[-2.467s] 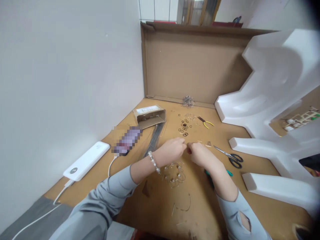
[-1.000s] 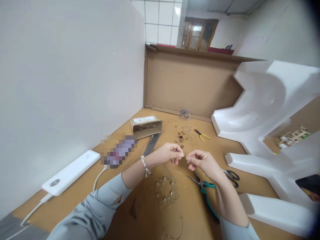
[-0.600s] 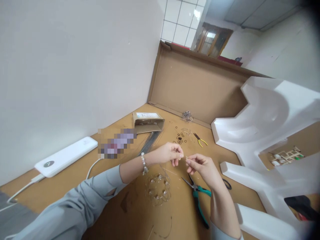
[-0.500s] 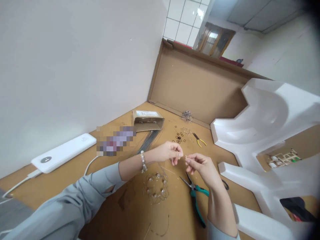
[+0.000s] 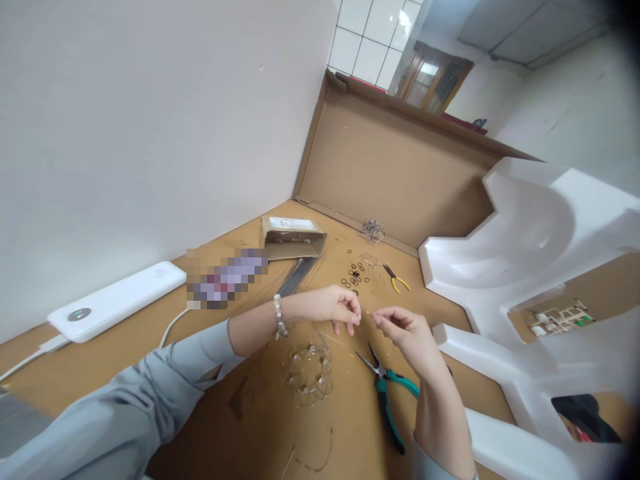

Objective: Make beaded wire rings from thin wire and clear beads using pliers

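Observation:
My left hand [image 5: 333, 307] and my right hand [image 5: 403, 331] hover close together above the cardboard-covered table [image 5: 210, 360], fingertips pinched and almost touching. A very thin wire [image 5: 369, 313] seems to run between the two pinches; it is barely visible. A bead bracelet is on my left wrist. Below my left hand lies a ring of clear beads on wire [image 5: 306, 372]. Green-handled pliers [image 5: 385, 393] lie on the table under my right hand.
Small dark rings [image 5: 353, 277], yellow-handled pliers [image 5: 395, 279] and a tangle of metal bits [image 5: 373, 231] lie farther back. A small carton [image 5: 293, 237] with a bundle of wires [image 5: 297, 275], a white power bank [image 5: 117, 300] and white foam blocks [image 5: 525, 267] surround the spot.
My hands rose off the table and stay pinched together. The camera tilted, so the scene has rolled and shifted; the green pliers came into sight beneath my right hand.

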The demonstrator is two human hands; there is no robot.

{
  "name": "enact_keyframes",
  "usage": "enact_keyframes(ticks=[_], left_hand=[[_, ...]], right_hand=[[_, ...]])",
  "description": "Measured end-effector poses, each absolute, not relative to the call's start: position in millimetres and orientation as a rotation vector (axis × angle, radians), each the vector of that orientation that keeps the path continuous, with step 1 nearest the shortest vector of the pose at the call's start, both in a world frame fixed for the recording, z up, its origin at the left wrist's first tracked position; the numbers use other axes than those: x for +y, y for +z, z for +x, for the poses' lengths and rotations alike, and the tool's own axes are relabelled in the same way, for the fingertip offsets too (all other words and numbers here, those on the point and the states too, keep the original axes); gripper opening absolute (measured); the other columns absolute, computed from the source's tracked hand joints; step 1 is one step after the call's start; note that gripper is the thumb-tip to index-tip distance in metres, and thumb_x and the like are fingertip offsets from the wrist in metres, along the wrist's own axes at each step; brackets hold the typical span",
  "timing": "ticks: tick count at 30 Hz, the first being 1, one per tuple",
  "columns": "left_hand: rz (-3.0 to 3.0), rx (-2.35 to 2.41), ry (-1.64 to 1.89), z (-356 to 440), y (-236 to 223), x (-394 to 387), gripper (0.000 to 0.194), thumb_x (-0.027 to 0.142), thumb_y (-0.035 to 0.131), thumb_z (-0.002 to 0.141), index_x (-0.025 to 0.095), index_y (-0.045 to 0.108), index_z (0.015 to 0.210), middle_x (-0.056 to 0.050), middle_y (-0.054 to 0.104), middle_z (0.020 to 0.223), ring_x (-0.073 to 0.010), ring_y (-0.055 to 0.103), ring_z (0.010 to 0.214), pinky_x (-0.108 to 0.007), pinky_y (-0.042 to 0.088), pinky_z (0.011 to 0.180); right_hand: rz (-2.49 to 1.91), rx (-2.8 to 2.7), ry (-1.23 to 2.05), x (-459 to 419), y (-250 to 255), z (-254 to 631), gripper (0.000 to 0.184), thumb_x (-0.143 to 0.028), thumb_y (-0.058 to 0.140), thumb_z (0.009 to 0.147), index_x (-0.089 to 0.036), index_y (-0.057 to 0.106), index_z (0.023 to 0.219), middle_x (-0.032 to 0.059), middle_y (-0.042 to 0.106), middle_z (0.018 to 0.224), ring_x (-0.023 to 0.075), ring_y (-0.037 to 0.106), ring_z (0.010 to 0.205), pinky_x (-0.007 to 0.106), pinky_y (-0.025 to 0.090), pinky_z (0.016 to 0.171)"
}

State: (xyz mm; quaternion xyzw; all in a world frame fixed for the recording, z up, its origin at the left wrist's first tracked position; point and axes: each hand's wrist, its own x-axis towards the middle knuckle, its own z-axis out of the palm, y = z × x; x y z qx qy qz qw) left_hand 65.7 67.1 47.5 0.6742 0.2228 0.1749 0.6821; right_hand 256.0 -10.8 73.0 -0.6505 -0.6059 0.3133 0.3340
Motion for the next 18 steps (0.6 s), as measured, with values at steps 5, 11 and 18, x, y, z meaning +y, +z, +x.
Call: enact_keyframes(ticks=[5,11,18], left_hand=[[1.559,0.527,0.41,70.4,43.1,60.3,0.023,0.026,0.065,0.074,0.012,0.056,0.091,0.0,0.062,0.072,-0.0085,0.057,0.057,-0.02,0.046,0.048],[1.463,0.474,0.452,68.6,47.8,58.7,0.028,0.038,0.061,0.08,0.01,0.059,0.082,-0.002,0.062,0.067,-0.0087,0.059,0.056,-0.021,0.047,0.054],[1.154,0.346,0.675,70.9,43.9,59.0,0.027,0.037,0.055,0.086,0.011,0.056,0.09,-0.004,0.063,0.07,-0.0085,0.058,0.055,-0.022,0.048,0.056]], right_hand=[[-1.661,-1.799,0.699,-12.1,68.3,245.9,0.024,-0.039,0.06,0.073,-0.018,0.071,0.073,0.0032,0.062,0.068,0.0141,0.051,0.063,0.027,0.04,0.06],[-1.647,-1.553,0.646,-13.1,72.7,250.1,0.033,-0.049,0.063,0.071,-0.017,0.068,0.077,0.0043,0.064,0.071,0.0145,0.052,0.063,0.027,0.041,0.057],[-1.559,-1.455,0.913,-15.3,77.5,249.7,0.036,-0.047,0.072,0.063,-0.017,0.069,0.083,0.0016,0.064,0.066,0.012,0.053,0.059,0.025,0.042,0.055]])
